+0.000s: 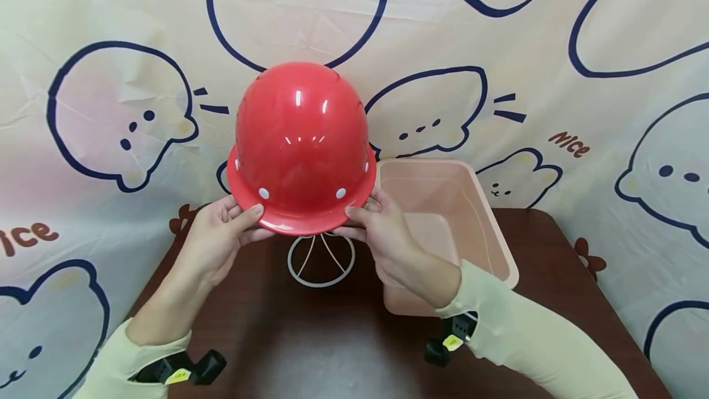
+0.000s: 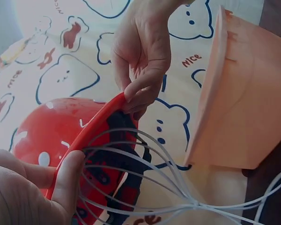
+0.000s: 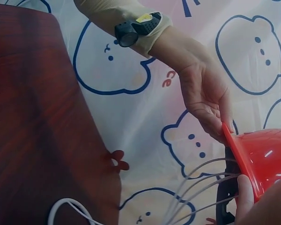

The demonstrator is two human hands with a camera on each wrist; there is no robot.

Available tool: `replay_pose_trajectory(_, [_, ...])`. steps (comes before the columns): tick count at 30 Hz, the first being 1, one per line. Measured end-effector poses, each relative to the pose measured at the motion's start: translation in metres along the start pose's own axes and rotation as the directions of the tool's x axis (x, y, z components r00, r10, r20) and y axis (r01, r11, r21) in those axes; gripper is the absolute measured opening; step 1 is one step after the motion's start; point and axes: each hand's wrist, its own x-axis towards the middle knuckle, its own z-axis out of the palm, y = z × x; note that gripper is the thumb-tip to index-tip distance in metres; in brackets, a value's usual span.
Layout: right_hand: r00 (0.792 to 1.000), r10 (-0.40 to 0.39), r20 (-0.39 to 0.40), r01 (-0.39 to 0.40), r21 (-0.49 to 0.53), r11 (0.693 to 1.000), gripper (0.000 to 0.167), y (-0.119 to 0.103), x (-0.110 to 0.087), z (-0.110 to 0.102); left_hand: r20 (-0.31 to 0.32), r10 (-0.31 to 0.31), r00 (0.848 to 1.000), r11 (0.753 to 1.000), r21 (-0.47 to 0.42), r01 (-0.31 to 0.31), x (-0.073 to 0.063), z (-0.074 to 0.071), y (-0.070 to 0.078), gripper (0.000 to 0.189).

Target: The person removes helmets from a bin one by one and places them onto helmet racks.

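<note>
A glossy red hard hat (image 1: pixel 301 140) is held up by its brim between both hands. My left hand (image 1: pixel 218 236) pinches the brim on the left, thumb on top and fingers beneath. On the other side, my right hand (image 1: pixel 382 229) grips the brim the same way. Below the hat stands a white wire stand (image 1: pixel 321 284) with a round base; in the left wrist view its curved wires (image 2: pixel 173 173) reach up to the hat's open underside. Dark straps (image 2: pixel 124 187) show inside the hat. Whether the hat rests on the wires, I cannot tell.
A pink plastic bin (image 1: pixel 479 220) stands at the right of the dark brown table (image 1: pixel 310 350), close to my right forearm. Behind the table hangs a cream cloth (image 1: pixel 421 36) with blue cartoon outlines.
</note>
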Motion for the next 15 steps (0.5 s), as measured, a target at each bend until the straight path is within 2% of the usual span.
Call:
replay_pose_trajectory(9, [1.000,0.021,-0.004,-0.021,0.017,1.000,0.052,0.020,0.005,-0.003,0.029,-0.010,1.000,1.000,-0.029,0.011,0.002,-0.009,-0.021,0.061])
replay_pose_trajectory(15, [1.000,0.028,-0.009,-0.028,0.013,1.000,0.052,0.035,0.005,-0.005,0.040,-0.018,0.999,1.000,-0.016,0.018,0.002,-0.013,-0.034,0.060])
